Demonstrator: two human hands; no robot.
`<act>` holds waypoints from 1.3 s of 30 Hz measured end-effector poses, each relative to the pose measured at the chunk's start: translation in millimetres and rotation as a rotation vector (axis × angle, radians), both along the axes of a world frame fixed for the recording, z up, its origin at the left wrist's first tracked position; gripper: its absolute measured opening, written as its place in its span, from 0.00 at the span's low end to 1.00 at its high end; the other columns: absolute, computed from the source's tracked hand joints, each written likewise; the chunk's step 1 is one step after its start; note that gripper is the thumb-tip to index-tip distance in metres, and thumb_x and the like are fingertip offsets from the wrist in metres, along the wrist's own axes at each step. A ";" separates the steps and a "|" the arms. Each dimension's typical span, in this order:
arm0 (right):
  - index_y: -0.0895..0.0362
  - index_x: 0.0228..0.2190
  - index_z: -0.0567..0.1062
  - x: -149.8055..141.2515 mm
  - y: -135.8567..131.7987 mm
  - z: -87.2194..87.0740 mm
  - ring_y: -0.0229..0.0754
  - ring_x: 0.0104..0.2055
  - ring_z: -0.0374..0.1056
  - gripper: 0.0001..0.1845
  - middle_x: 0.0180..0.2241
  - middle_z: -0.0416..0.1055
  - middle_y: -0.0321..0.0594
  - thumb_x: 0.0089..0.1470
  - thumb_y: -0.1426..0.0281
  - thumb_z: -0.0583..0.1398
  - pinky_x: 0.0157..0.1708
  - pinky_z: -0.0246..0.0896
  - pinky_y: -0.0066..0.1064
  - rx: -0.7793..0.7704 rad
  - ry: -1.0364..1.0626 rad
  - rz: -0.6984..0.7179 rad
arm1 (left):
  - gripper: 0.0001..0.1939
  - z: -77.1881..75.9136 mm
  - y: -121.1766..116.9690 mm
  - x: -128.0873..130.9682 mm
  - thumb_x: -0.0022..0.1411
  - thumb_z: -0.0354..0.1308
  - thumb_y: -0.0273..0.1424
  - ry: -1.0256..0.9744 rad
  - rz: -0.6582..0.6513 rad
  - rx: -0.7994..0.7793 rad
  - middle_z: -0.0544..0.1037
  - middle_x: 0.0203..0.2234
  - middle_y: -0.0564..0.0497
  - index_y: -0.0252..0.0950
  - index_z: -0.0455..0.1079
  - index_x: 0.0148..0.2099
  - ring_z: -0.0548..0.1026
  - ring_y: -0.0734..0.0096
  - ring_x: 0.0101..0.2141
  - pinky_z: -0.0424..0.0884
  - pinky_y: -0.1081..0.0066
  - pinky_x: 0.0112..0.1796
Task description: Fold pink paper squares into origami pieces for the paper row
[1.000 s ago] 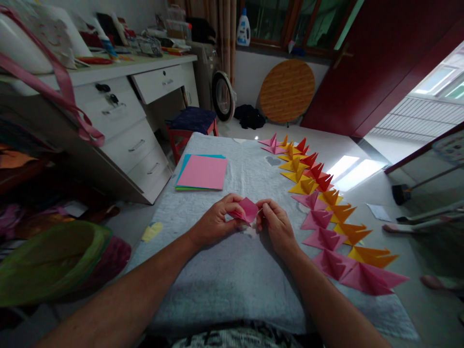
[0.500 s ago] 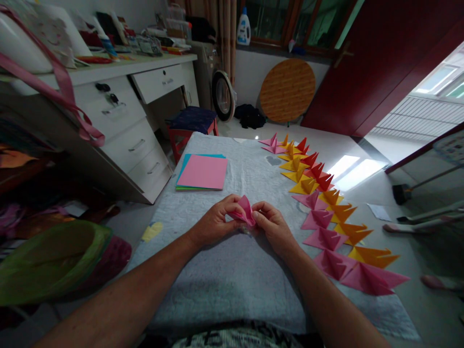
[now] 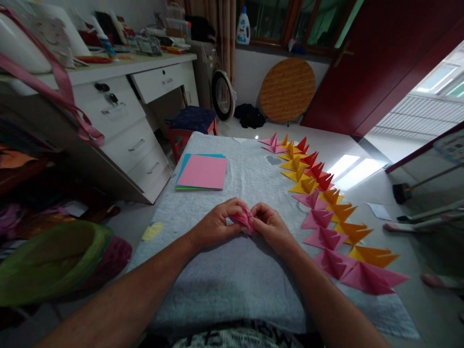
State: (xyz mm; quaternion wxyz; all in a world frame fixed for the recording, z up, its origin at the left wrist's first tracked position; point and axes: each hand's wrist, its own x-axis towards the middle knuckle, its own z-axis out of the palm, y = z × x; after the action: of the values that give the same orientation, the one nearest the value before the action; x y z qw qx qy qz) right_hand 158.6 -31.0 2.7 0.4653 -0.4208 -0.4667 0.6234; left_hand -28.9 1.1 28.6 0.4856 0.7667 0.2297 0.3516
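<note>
A small folded piece of pink origami paper (image 3: 245, 220) is held between my two hands, just above the cloth-covered table (image 3: 232, 285). The fingers and thumb of my left hand (image 3: 222, 221) pinch its left side. On its right side, my right hand (image 3: 268, 223) grips the edge between thumb and fingers. Much of the paper is hidden by my fingers. Beyond my left hand lies a stack of square paper (image 3: 203, 172), pink on top with blue and green edges showing. To the right stand several folded paper cranes (image 3: 324, 239) in pink, yellow, orange and red.
A green-lined bin (image 3: 54, 261) stands at the left beside the table. Behind it are white drawers (image 3: 123, 121) and a stool with a dark blue seat (image 3: 194, 118). At the back is a washing machine with its round door (image 3: 222, 95) ajar.
My right hand has taken hold of the pink paper's right side and pressed it in. The raised pink flap has folded down between my fingers. My left hand has barely moved.
</note>
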 end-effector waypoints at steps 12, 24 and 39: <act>0.55 0.28 0.68 -2.0 0.3 -4.9 0.32 0.21 0.58 0.14 0.20 0.63 0.27 0.49 0.61 0.67 0.21 0.52 0.25 0.066 -0.128 -0.050 | 0.07 -4.3 -2.2 0.2 0.61 0.65 0.32 0.018 0.026 0.067 0.75 0.40 0.48 0.40 0.78 0.43 0.74 0.66 0.43 0.70 0.65 0.46; 0.55 0.24 0.71 -1.5 -0.1 0.0 0.34 0.23 0.56 0.11 0.20 0.62 0.30 0.52 0.63 0.64 0.24 0.52 0.27 0.205 -0.251 -0.071 | 0.19 -3.9 -3.4 -0.7 0.61 0.65 0.32 0.064 0.131 0.067 0.75 0.50 0.45 0.42 0.74 0.55 0.73 0.59 0.52 0.66 0.56 0.56; 0.55 0.19 0.71 -1.3 -1.9 5.8 0.35 0.23 0.57 0.18 0.19 0.61 0.32 0.58 0.61 0.59 0.24 0.52 0.28 0.309 -0.420 -0.065 | 0.08 -9.8 2.3 -0.4 0.59 0.67 0.34 -0.044 0.064 -0.059 0.74 0.39 0.49 0.38 0.76 0.41 0.73 0.66 0.42 0.68 0.64 0.48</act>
State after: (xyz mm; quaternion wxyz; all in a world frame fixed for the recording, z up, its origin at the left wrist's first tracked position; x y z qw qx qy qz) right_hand 157.4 -32.9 8.5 0.4366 -0.4796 -0.6292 0.4283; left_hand -29.3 3.4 18.8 0.5014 0.7364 0.2538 0.3767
